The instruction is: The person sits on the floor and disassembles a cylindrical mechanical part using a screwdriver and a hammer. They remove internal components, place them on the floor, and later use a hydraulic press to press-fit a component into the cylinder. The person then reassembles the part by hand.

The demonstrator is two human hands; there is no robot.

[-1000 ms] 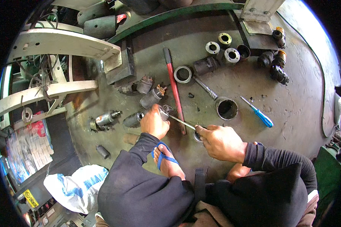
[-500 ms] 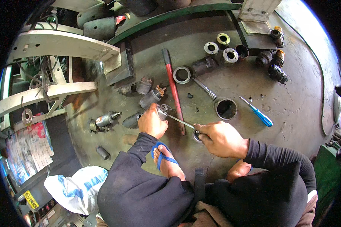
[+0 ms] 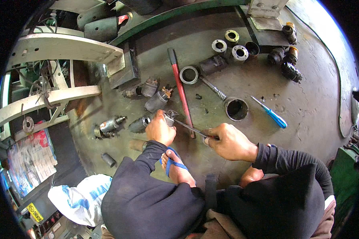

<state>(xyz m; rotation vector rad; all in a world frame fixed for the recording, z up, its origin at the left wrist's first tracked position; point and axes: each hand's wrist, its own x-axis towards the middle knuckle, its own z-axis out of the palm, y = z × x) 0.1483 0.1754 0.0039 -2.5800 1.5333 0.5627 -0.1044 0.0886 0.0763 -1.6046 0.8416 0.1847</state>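
My left hand (image 3: 160, 130) is closed around a small metal cylindrical part (image 3: 169, 119) with loops of thin wire at its far end. In my right hand (image 3: 233, 142), the fingers grip a slim screwdriver-like tool (image 3: 188, 127); its handle is mostly hidden in the fist. The shaft slants to the left, and its tip meets the part by my left fingers. Just beyond lies a dark cylindrical motor piece (image 3: 156, 102) with a coppery end. A red bar with a black grip (image 3: 180, 87) lies on the floor behind the shaft.
Right of my hands are an open metal cylinder (image 3: 236, 109) and a blue-handled screwdriver (image 3: 273, 115). Ring-ended housings (image 3: 239, 53) and greasy parts (image 3: 292, 71) lie farther off. White metal frames (image 3: 64, 47) stand at left, near a white sack (image 3: 81, 203).
My right hand has turned and shifted slightly, and the tool's shaft now looks darker. My left hand still holds the part. The whole view has shifted a little.
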